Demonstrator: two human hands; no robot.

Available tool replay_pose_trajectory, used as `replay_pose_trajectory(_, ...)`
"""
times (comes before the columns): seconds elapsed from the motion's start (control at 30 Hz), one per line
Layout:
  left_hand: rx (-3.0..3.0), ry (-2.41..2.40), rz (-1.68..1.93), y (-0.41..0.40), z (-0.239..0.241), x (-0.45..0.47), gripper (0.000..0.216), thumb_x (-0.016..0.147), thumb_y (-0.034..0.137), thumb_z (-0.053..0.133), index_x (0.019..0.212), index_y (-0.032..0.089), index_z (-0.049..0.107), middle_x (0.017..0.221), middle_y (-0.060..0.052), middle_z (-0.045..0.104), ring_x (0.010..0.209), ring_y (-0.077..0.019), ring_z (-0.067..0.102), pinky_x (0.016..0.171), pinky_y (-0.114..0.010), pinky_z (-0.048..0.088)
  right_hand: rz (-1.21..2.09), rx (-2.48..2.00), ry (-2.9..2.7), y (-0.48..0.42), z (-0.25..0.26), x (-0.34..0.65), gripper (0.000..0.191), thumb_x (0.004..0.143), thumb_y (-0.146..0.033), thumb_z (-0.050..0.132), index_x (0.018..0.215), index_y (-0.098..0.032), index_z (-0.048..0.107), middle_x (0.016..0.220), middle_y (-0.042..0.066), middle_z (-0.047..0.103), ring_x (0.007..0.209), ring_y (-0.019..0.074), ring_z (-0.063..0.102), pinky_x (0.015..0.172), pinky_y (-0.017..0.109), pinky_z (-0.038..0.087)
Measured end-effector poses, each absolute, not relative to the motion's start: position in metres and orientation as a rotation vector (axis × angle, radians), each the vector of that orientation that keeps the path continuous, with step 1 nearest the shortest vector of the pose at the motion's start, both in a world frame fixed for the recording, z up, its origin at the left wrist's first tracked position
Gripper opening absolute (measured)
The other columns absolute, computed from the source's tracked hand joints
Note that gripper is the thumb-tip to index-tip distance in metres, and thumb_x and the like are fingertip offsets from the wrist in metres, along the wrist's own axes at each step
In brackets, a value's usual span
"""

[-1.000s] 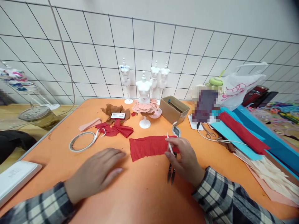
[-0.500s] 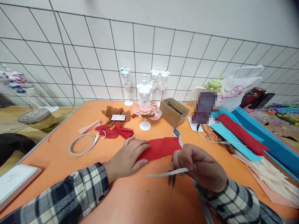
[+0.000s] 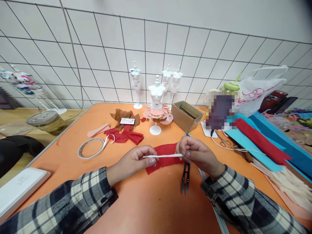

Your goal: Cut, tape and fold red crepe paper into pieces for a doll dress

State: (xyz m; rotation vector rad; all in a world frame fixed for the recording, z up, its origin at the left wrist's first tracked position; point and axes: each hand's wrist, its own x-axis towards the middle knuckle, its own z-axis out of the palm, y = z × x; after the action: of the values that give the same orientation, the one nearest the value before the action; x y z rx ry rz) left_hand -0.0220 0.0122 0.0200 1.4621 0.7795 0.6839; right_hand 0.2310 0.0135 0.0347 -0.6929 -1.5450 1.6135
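A narrow strip of white tape (image 3: pixel 168 155) is stretched level between my two hands, above a red crepe-paper piece (image 3: pixel 168 149) on the orange table. My left hand (image 3: pixel 136 159) pinches its left end between thumb and fingers. At the other end, the fingertips of my right hand (image 3: pixel 198 154) are closed on the strip. Black thread snips (image 3: pixel 186 177) lie just below my right hand, blades toward me, their upper part hidden by it. A tape roll (image 3: pixel 90 148) with a loose white end rests left of my left hand.
Behind the hands, a white mini dress form (image 3: pixel 156 94) wears a ruffled pink skirt. A cardboard box (image 3: pixel 187 116), scissors (image 3: pixel 223 140) and a cable are at the right. Red scraps (image 3: pixel 133 135) and a small box (image 3: pixel 127 121) lie left. A white case (image 3: pixel 23 191) sits near the left edge.
My left hand has lifted off the red crepe paper and taken the strip's free end. My right hand has moved left and away from me with the strip. The view has shifted slightly.
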Motion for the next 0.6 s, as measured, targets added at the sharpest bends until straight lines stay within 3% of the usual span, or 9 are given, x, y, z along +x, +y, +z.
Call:
replay_pose_trajectory(0.2, 1.681, 0.915, 0.641, 0.017, 0.013, -0.022, 0.029, 0.086, 0.043, 0.060, 0.088, 0.016, 0.068, 0.084, -0.004, 0.069, 0.077, -0.0157, 0.061, 0.073, -0.026, 0.049, 1.279, -1.018, -1.792, 0.018, 0.033, 0.238, 0.011, 0.084, -0.028, 0.058, 0.086, -0.018, 0.054, 0.060, -0.005, 0.047, 0.051, 0.0088, 0.041, 0.051, 0.021, 0.032)
replay_pose_trajectory(0.33, 1.776, 1.169, 0.723, 0.019, 0.008, -0.019, 0.028, 0.087, 0.040, 0.056, 0.081, 0.017, 0.071, 0.078, -0.003, 0.072, 0.073, -0.0165, 0.063, 0.069, -0.025, 0.049, 1.024, -1.286, -1.995, 0.025, 0.030, 0.241, 0.017, 0.083, -0.023, 0.058, 0.099, -0.020, 0.061, 0.064, -0.003, 0.066, 0.059, 0.0133, 0.058, 0.059, 0.024, 0.042)
replay_pose_trajectory(0.5, 1.818, 1.279, 0.662, 0.020, 0.011, -0.019, 0.033, 0.087, 0.041, 0.053, 0.072, 0.018, 0.072, 0.067, -0.001, 0.071, 0.065, -0.0160, 0.062, 0.065, -0.024, 0.048, 0.927, -1.463, -2.006, 0.035, 0.022, 0.248, 0.012, 0.081, -0.032, 0.066, 0.078, -0.021, 0.071, 0.071, 0.001, 0.074, 0.067, 0.0176, 0.067, 0.062, 0.028, 0.047)
replay_pose_trajectory(0.6, 1.800, 1.281, 0.628, 0.019, 0.009, -0.019, 0.032, 0.088, 0.041, 0.053, 0.092, 0.018, 0.074, 0.073, -0.001, 0.073, 0.071, -0.0175, 0.065, 0.069, -0.026, 0.050, 0.895, -1.498, -2.017, 0.040, 0.020, 0.253, 0.014, 0.081, -0.033, 0.066, 0.081, -0.022, 0.075, 0.074, 0.002, 0.074, 0.070, 0.0184, 0.066, 0.063, 0.028, 0.047)
